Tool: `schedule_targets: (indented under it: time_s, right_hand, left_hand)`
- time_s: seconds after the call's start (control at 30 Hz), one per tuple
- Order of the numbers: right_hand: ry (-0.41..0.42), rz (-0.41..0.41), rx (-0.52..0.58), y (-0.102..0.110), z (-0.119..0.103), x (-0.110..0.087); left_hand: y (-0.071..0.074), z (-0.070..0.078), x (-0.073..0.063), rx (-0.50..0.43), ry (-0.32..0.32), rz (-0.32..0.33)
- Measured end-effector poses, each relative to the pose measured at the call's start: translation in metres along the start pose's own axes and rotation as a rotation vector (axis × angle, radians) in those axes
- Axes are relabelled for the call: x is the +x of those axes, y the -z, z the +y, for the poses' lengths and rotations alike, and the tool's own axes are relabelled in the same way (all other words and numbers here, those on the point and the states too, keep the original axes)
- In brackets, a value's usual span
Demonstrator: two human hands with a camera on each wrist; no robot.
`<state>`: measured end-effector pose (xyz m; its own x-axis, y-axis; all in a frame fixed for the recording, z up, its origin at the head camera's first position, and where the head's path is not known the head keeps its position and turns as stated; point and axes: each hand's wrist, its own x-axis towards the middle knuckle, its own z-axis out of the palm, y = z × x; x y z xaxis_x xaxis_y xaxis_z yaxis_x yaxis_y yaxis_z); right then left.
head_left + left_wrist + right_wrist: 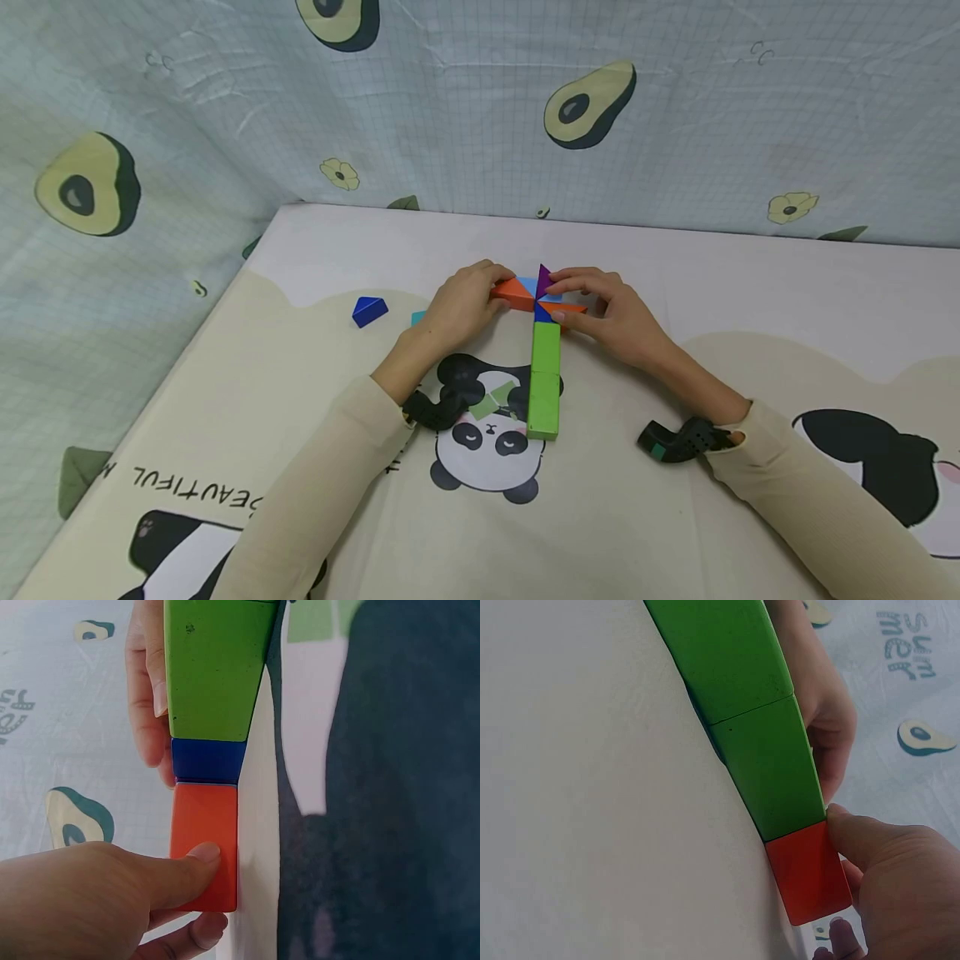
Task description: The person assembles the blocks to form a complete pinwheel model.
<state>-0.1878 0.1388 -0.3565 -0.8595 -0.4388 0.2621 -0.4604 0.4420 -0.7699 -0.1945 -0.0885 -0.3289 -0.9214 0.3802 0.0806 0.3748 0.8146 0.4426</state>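
Triangular blocks stand together in a pinwheel shape above two green blocks (546, 346) laid end to end. My left hand (461, 307) pinches the left orange block (513, 294), its thumb on the block's face in the left wrist view. With thumb and fingers, my right hand (618, 315) holds the right orange block (810, 874); its fingertips reach the purple triangular block (543, 281). A dark blue block (208, 760) sits between the green and left orange blocks. Light blue blocks (527, 284) show behind, partly covered.
A loose dark blue block (370, 311) lies at the left of the table. Beside my left wrist, a teal block (417, 317) is mostly hidden. The panda-print tablecloth (630, 517) meets an avocado-print curtain (465, 125) at the back.
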Motion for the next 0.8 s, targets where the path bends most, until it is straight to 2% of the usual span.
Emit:
schedule_targets:
  time_s: [0.8]
  right_hand:
    - [-0.006,-0.002,0.013,0.0001,-0.0002,-0.0007]
  left_hand:
    - [0.0002,-0.0006,0.0011,-0.028,0.011,-0.011]
